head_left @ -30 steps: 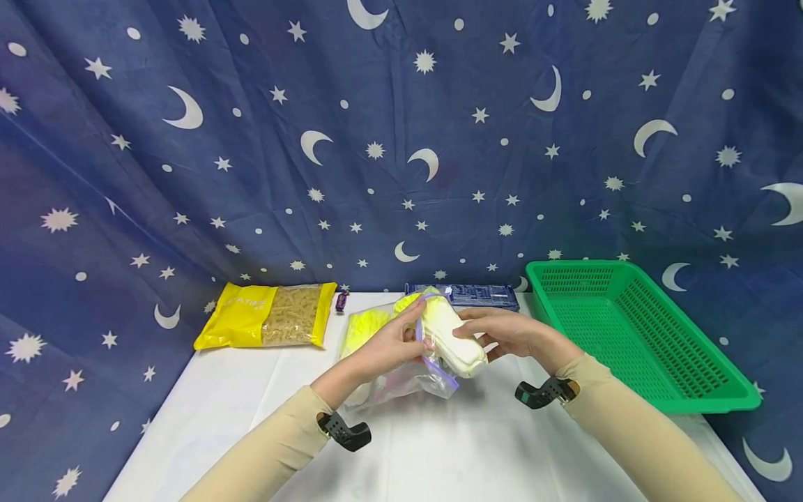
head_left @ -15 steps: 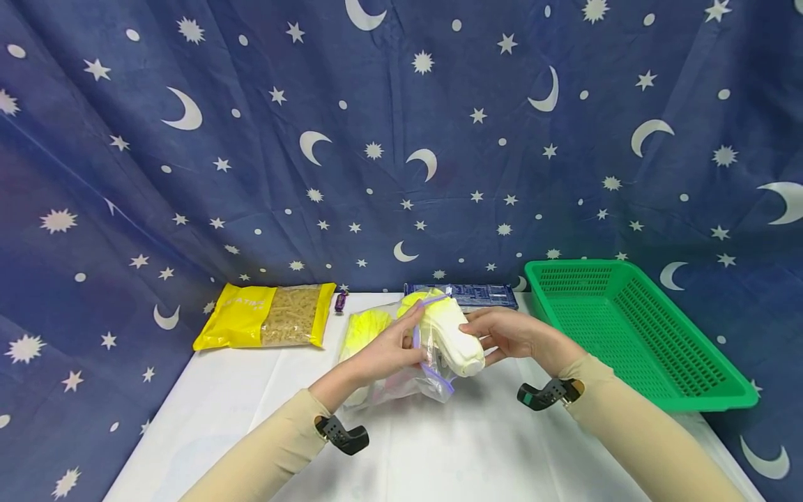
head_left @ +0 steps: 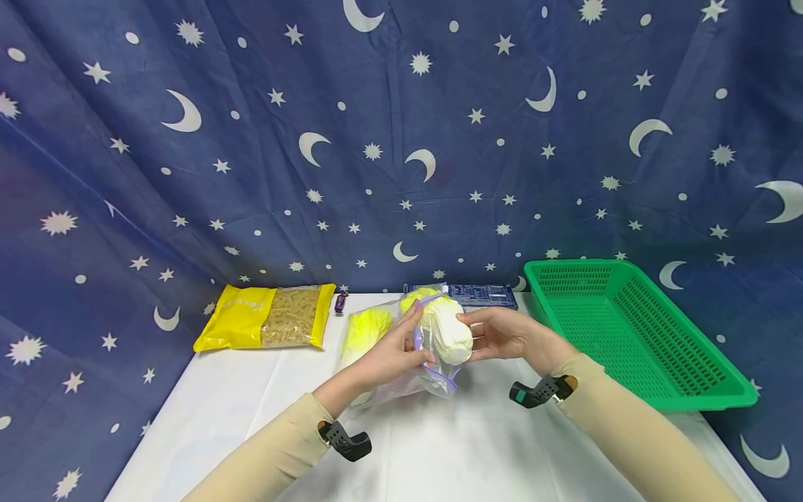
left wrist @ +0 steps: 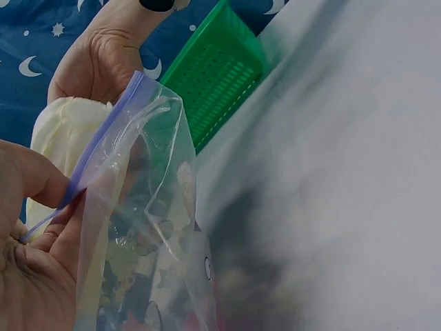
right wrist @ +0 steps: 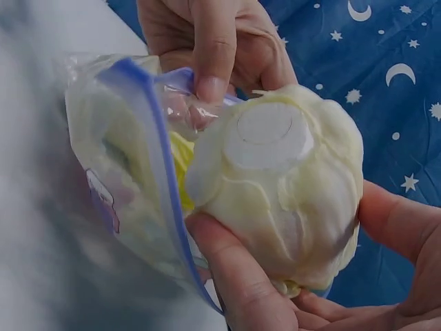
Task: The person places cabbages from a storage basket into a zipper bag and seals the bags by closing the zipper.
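My right hand [head_left: 508, 336] grips a small napa cabbage [head_left: 450, 331] near its white stem end, fingers and thumb on either side. The right wrist view shows the round cut base of the cabbage [right wrist: 275, 186] facing that camera. Its yellow leafy end points into the mouth of a clear zip bag [head_left: 408, 383] with a purple seal. My left hand [head_left: 392, 355] pinches the bag's rim; in the left wrist view its thumb presses on the purple seal [left wrist: 103, 141]. A second yellow-green napa cabbage [head_left: 366, 331] shows through the plastic on the left.
A yellow pasta bag [head_left: 270, 315] lies at the back left, with a small purple-wrapped candy [head_left: 341, 302] beside it. Behind the hands is a flat dark blue packet [head_left: 483, 295]. To the right stands a green plastic basket [head_left: 633, 335]. A starry curtain hangs behind the white table.
My right hand has moved a little left with the cabbage, which has turned its base more toward the right hand and sits further into the bag's mouth. The left hand keeps its place.
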`<state>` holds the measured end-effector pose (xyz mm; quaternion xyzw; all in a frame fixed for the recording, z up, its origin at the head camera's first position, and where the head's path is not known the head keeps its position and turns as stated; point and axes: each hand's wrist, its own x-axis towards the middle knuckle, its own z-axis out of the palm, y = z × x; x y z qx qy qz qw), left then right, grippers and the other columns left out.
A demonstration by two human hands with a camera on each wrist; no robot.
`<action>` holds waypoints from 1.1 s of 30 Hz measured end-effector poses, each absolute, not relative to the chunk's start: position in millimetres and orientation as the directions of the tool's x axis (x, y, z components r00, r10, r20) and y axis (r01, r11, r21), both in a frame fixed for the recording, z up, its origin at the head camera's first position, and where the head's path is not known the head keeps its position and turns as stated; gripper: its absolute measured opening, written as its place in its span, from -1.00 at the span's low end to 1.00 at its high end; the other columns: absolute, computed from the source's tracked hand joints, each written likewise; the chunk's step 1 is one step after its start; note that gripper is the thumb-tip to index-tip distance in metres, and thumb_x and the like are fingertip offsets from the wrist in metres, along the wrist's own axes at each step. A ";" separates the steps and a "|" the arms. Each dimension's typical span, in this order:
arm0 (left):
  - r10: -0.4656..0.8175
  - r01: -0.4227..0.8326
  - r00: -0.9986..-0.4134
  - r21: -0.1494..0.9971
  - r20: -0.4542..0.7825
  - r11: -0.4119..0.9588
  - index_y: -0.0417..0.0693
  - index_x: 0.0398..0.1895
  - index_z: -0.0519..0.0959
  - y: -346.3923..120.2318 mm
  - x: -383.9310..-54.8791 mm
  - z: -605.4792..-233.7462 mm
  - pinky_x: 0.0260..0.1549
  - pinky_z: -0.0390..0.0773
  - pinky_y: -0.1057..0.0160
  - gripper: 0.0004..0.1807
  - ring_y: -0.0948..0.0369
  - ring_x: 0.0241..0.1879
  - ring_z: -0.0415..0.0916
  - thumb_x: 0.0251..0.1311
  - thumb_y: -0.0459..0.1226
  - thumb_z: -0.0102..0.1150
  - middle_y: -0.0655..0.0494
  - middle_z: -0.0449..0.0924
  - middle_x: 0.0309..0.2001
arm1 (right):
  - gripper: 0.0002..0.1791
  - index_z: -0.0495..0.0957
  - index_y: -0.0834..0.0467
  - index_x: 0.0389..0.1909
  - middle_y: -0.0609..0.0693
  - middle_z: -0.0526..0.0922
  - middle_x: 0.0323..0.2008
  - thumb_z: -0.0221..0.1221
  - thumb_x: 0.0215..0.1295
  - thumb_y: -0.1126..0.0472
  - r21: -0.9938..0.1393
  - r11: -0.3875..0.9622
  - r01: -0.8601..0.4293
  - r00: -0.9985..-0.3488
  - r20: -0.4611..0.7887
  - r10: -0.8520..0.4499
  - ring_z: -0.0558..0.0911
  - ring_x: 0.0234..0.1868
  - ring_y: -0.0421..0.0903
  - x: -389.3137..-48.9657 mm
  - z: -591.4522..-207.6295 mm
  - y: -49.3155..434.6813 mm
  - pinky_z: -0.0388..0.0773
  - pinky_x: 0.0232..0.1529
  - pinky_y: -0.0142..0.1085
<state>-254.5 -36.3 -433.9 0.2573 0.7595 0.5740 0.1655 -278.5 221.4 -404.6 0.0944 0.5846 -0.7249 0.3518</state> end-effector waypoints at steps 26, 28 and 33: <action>0.569 0.059 -0.822 0.989 -0.030 0.138 -0.08 0.67 -0.13 -29.8 -256.1 -426.4 0.00 0.70 0.12 -0.04 0.06 0.05 0.58 0.30 -0.42 0.16 0.16 -0.38 0.67 | -0.31 0.17 0.32 0.43 0.22 0.54 0.02 0.21 0.44 0.16 -0.887 0.030 0.462 -0.835 -0.446 -0.324 0.67 -0.06 0.08 -275.3 -415.5 206.7 0.71 -0.04 0.04; 0.576 0.053 -0.817 0.991 -0.030 0.127 -0.08 0.67 -0.14 -29.8 -256.6 -426.6 0.00 0.69 0.11 -0.03 0.06 0.04 0.59 0.29 -0.43 0.16 0.14 -0.39 0.67 | -0.32 0.19 0.31 0.44 0.22 0.53 0.02 0.21 0.40 0.21 -0.883 0.013 0.470 -0.832 -0.448 -0.327 0.66 -0.06 0.09 -275.8 -415.5 208.2 0.71 -0.03 0.05; 0.573 0.029 -0.819 0.994 -0.039 0.108 -0.07 0.67 -0.15 -31.0 -258.6 -426.6 0.00 0.69 0.14 -0.01 0.08 0.05 0.60 0.28 -0.43 0.17 0.15 -0.33 0.67 | -0.21 0.09 0.33 0.49 0.24 0.53 0.04 0.24 0.35 0.27 -0.887 0.025 0.460 -0.839 -0.444 -0.314 0.69 -0.07 0.10 -275.6 -415.0 210.3 0.70 -0.04 0.06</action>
